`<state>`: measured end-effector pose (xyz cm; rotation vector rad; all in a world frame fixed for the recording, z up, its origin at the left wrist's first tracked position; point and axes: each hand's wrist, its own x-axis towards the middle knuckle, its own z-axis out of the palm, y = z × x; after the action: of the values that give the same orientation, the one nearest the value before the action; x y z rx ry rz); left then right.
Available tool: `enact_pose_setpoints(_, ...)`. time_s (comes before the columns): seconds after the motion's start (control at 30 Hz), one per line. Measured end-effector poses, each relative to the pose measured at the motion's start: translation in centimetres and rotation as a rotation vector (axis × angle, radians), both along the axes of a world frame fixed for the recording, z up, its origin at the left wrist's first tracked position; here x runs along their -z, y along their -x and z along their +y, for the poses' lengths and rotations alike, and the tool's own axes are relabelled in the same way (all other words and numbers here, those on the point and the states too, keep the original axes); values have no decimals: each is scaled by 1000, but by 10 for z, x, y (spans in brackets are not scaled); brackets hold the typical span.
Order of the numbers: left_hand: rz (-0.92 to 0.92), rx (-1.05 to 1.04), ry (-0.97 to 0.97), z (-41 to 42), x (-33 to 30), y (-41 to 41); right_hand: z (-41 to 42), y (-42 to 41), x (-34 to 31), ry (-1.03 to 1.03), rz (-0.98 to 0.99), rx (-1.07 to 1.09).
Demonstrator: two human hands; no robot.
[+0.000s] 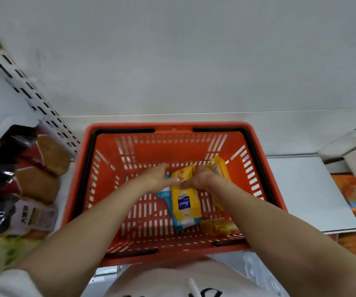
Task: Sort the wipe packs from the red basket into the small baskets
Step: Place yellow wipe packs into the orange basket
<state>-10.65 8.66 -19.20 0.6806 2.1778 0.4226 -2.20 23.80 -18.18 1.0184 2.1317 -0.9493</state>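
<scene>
The red basket (172, 133) has slotted walls and black handles folded on its rim. Inside it lie soft wipe packs. A yellow pack (185, 203) with a small blue label sits in the middle, on top of a light blue pack (163, 193). The label's writing is too blurry to read. Both bare arms reach into the basket. The left hand (156, 176) pinches the yellow pack's top edge. The right hand (200, 177) grips that same top, beside another yellow pack (219, 166) near the basket's far right wall.
</scene>
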Motion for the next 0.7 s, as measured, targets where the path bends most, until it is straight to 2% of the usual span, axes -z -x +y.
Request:
enact_pose_setpoints(0.07, -92, -108, -159, 4, 2, 2, 3, -1, -2, 106, 125, 53)
enact_pose_setpoints(0.17, -344, -386, -408, 3, 4, 7, 10, -7, -3, 462, 320, 296)
enact_pose_setpoints(0.2, -390, -444, -424, 1, 3, 8, 12, -10, -7, 438, 358, 303)
enact_pose_setpoints(0.23, -405, -466, -411, 0, 3, 9, 14, -13, -11, 266, 370, 226)
enact_pose_setpoints(0.3, -366, -453, -329, -4, 2, 11, 23, -19, -11, -289, 393, -24)
enact_pose_setpoints(0.33, -340, -443, -285, -5, 0, 12, 27, -23, -11, -462, 399, -88)
enact_pose_setpoints(0.37, -326, -437, -254, -8, -4, 13, 30, -28, -10, -510, 371, -78)
enact_pose_setpoints(0.47, -323, -432, -219, -16, -12, 16, 33, -34, -2, -463, 198, -5)
enact_pose_setpoints(0.6, -337, -456, -266, -24, -27, 17, 31, -37, 7, -492, 96, 14)
enact_pose_setpoints(0.7, -368, -506, -325, -30, -38, 16, 32, -42, 8, -441, 9, -124)
